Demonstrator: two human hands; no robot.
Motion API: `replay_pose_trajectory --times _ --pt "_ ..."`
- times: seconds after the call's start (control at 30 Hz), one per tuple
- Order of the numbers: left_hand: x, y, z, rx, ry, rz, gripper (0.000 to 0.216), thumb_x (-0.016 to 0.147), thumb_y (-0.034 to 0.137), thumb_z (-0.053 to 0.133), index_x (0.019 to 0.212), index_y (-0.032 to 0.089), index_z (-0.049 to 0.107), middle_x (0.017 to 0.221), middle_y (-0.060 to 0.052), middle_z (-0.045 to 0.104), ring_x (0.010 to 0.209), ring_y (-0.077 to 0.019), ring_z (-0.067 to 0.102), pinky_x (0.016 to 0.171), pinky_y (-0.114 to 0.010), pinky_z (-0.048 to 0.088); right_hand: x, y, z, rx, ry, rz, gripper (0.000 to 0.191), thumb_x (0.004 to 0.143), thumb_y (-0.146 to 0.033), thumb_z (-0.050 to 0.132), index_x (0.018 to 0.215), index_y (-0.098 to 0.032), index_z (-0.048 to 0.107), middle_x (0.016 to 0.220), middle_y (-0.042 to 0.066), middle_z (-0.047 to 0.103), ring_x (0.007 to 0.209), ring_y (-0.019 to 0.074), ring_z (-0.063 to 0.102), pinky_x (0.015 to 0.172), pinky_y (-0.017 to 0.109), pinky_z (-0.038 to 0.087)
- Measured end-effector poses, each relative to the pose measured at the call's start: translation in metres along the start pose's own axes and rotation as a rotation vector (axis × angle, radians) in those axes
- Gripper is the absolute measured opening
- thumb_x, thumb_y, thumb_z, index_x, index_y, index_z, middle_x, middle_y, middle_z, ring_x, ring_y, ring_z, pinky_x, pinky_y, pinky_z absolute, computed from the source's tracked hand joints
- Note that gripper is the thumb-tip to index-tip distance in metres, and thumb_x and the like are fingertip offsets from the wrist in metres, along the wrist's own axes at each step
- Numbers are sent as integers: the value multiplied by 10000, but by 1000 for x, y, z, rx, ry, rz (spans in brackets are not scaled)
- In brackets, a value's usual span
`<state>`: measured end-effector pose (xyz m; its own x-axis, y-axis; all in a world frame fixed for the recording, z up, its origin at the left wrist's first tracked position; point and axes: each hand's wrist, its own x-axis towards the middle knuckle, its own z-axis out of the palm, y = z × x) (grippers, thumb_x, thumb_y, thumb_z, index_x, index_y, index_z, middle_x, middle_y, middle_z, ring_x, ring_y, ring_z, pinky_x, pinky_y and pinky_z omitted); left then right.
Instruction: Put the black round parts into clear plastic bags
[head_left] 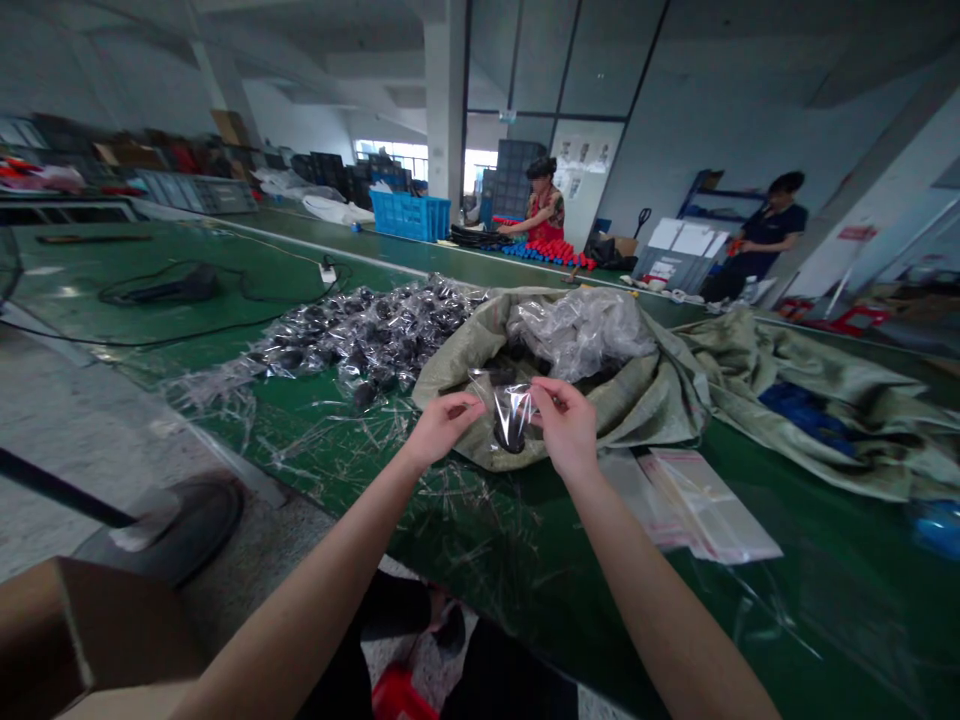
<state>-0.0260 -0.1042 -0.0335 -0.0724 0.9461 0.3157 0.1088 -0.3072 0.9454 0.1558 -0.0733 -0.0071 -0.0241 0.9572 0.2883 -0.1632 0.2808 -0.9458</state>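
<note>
From my remote seat I have the left hand (446,428) and right hand (568,428) pinching opposite sides of the clear bag (513,412), before the open sack (679,400), and I'd judge light, even tension best for avoiding tears.

Glare partly hides the dark item (509,438); the frame crops the cardboard box (131,625).

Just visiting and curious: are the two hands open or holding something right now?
Left hand: closed, pinching one side of a small clear bag.
Right hand: closed, pinching that bag's other side.
</note>
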Motion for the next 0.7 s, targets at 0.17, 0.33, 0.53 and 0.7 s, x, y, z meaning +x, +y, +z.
replay_pose_trajectory --times 0.17,0.33,0.53,0.7 --pt "-3 7 4 -64 11 16 303 788 477 652 773 175 660 773 -30 686 682 -145 590 643 -250 477 4 -2 -4 44 -2 -42 262 727 -406 716 886 -205 666 801 18 690 806 197 692 709 372 623" --pt "-3 13 4 -147 61 5 343 788 518 636 792 175 643 852 -57 702 775 -183 636 619 -276 534 7 -6 -5 82 -12 7 354 689 -423 757 952 -209 656 871 32 716 842 198 693 714 359 620" --pt "-1 15 -2 -164 96 9 348 791 509 637 800 161 645 843 -65 689 804 -196 643 604 -288 564 8 -1 -5 65 -123 164 345 629 -413 809 872 -198 693 842 38 719 801 195 688 716 345 602" --pt "-2 13 -6 -160 66 -1 346 778 514 650 775 171 608 774 -42 665 731 -185 635 581 -300 571 9 1 -7 49 -144 115 273 619 -418 808 736 -194 703 705 10 696 706 165 663 722 329 581"
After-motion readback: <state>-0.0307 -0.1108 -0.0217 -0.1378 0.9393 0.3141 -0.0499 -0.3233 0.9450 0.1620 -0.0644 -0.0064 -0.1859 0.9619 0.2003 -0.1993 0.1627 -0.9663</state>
